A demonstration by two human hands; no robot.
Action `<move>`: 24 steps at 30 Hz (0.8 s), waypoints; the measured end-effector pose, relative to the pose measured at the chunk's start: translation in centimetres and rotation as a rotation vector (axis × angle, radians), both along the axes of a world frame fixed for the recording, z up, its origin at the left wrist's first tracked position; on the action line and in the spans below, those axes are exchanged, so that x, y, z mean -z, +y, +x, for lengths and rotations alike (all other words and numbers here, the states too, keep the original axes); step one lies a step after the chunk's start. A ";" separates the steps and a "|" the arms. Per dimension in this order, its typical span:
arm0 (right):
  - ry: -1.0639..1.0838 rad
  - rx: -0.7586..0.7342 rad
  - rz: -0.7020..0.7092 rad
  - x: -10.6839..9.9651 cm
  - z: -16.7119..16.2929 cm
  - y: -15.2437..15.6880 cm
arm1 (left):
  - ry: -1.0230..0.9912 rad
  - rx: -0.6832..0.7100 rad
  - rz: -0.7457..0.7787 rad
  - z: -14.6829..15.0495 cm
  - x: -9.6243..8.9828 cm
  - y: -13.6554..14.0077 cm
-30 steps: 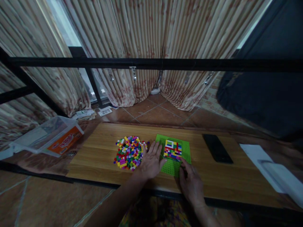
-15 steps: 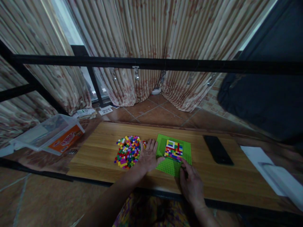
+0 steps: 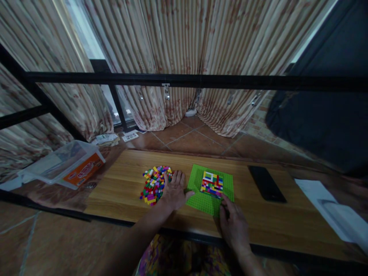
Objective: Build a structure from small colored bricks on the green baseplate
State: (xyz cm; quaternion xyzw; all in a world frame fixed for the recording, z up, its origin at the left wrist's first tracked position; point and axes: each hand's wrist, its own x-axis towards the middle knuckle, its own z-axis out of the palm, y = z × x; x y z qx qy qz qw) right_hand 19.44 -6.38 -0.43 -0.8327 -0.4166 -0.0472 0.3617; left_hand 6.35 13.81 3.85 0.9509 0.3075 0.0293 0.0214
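Observation:
A green baseplate (image 3: 201,201) lies on the wooden table (image 3: 273,218). A flat block of many-coloured small bricks (image 3: 212,183) is built on its middle. Left of the plate is a heap of loose coloured bricks (image 3: 152,184). My left hand (image 3: 172,191) lies flat with spread fingers over the heap's right edge, its thumb touching the plate's left edge. My right hand (image 3: 232,222) rests at the plate's near right corner, fingers curled against the built block; whether it pinches a brick is hidden.
A black phone (image 3: 266,183) lies on the table right of the plate. White paper and a white box (image 3: 336,216) sit at the far right. A clear plastic tub with an orange label (image 3: 69,165) stands left of the table. A black bar crosses above.
My left hand has slid leftwards off the baseplate onto the brick heap. My right hand has stayed at the plate's near right corner.

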 end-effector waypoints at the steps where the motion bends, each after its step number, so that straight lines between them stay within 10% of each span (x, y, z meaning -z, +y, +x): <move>1: 0.005 -0.001 -0.001 0.0 0.0 0.0 | -0.008 -0.015 -0.002 0.0 -0.1 0.0; 10: -0.033 0.014 -0.013 0.1 0.1 -0.3 | -0.276 -0.209 0.024 -3.4 -1.4 -1.1; 17: -0.047 0.015 -0.008 0.4 0.3 -0.6 | -0.693 -0.545 -0.015 -10.2 1.2 1.3; 24: -0.040 0.032 -0.022 0.5 0.4 -0.6 | -0.817 -0.504 -0.190 -9.4 2.0 1.6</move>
